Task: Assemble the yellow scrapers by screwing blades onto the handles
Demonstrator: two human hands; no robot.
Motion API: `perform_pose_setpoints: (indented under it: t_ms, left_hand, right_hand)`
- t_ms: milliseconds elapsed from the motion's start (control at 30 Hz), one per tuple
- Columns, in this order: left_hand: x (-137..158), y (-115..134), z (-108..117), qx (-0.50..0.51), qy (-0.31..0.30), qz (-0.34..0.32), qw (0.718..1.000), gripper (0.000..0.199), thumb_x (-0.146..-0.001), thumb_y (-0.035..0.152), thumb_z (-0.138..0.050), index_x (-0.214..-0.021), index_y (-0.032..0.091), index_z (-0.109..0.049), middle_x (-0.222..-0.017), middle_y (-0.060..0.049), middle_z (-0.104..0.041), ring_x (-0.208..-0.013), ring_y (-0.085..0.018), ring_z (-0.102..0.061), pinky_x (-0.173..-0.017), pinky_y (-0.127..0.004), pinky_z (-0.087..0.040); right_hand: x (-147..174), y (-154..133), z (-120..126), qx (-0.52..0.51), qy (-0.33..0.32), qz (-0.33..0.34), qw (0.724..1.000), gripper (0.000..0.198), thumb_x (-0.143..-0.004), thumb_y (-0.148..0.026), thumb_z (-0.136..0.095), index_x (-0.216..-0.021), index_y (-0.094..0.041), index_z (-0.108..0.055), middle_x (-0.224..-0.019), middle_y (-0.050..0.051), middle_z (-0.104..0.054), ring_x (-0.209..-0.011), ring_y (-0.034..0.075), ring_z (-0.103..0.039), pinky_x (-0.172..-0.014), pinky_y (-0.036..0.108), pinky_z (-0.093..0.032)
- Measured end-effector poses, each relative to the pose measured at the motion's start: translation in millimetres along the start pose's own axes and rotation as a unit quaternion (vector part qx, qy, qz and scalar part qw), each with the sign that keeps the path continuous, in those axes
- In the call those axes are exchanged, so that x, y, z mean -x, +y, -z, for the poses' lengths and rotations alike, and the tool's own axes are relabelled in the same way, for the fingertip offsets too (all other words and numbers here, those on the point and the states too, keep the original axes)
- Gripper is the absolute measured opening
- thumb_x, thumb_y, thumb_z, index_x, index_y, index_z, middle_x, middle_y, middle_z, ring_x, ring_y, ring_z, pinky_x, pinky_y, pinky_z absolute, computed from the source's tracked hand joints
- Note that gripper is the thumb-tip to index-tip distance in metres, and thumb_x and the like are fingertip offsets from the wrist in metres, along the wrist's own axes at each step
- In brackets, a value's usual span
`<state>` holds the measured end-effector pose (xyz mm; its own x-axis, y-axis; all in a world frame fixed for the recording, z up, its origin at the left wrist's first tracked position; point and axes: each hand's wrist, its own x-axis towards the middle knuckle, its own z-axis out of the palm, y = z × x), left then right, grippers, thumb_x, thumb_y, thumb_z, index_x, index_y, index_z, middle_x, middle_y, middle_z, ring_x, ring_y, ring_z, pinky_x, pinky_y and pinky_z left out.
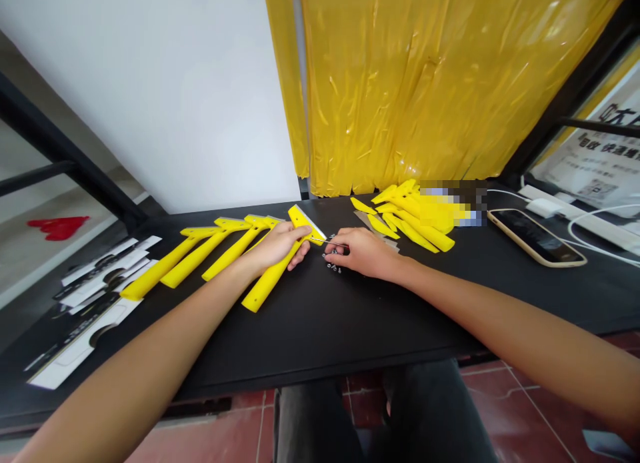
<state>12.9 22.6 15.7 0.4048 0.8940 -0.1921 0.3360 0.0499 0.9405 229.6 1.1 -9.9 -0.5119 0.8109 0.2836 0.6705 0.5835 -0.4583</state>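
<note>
My left hand (280,244) is wrapped around a yellow scraper (265,286) with a thin pale blade along its head, its handle slanting down toward me. In my right hand (367,251), the fingers pinch a thin screwdriver (323,241), whose shaft points left to the scraper's neck. Most of the screwdriver's handle is hidden by the fingers. Small metal screws (333,268) lie scattered on the black table under my right hand. Several more yellow scrapers (187,259) rest in an overlapping row left of my left hand.
Loose yellow scraper parts (417,223) are heaped at the back right. Beyond them lie a phone (537,236) and a white power strip (580,216) with cables. White-and-black card sleeves (75,346) lie at the left of the black table (320,336). Yellow plastic sheeting (415,83) hangs behind.
</note>
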Motion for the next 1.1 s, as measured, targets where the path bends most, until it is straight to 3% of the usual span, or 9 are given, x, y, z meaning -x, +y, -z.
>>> perform_pose_setpoints:
  t_ms: [433,567,767,1100]
  left_hand:
    - [0,-1,1,-0.035,-0.008,-0.010,0.999,0.048,-0.096,0.041,-0.050,-0.054,0.017,-0.055,-0.044,-0.004,-0.053,-0.035,-0.011,-0.047,-0.036,-0.023,-0.037]
    - [0,-2,3,-0.038,-0.029,-0.025,0.999,0.048,-0.095,0.042,-0.051,-0.053,0.018,-0.056,-0.043,-0.004,-0.052,-0.035,-0.012,-0.047,-0.037,-0.024,-0.038]
    - [9,6,-10,0.007,-0.050,-0.031,0.998,0.043,-0.094,0.037,-0.049,-0.055,0.019,-0.052,-0.046,-0.002,-0.052,-0.035,-0.011,-0.045,-0.036,-0.024,-0.037]
    - [22,13,-31,0.030,-0.028,-0.044,0.998,0.039,-0.094,0.036,-0.048,-0.059,0.020,-0.052,-0.049,-0.001,-0.052,-0.036,-0.010,-0.043,-0.035,-0.024,-0.036]
  right_hand:
    - [0,1,-4,-0.042,-0.002,-0.011,0.999,0.012,-0.089,-0.026,-0.069,-0.080,-0.019,-0.073,-0.078,0.001,-0.069,-0.069,0.014,-0.060,-0.067,0.026,-0.040]
    - [1,2,-3,-0.073,0.060,0.012,0.995,0.013,-0.093,-0.026,-0.064,-0.085,-0.019,-0.071,-0.084,0.002,-0.068,-0.075,0.014,-0.058,-0.070,0.027,-0.040]
    - [3,-4,5,-0.213,0.132,-0.004,0.968,0.022,-0.095,-0.037,-0.061,-0.086,-0.018,-0.066,-0.079,-0.001,-0.064,-0.069,0.012,-0.052,-0.063,0.026,-0.038]
    - [6,-10,1,-0.180,0.154,0.046,0.970,0.020,-0.094,-0.035,-0.063,-0.085,-0.018,-0.068,-0.082,0.001,-0.059,-0.071,0.013,-0.049,-0.066,0.027,-0.038]
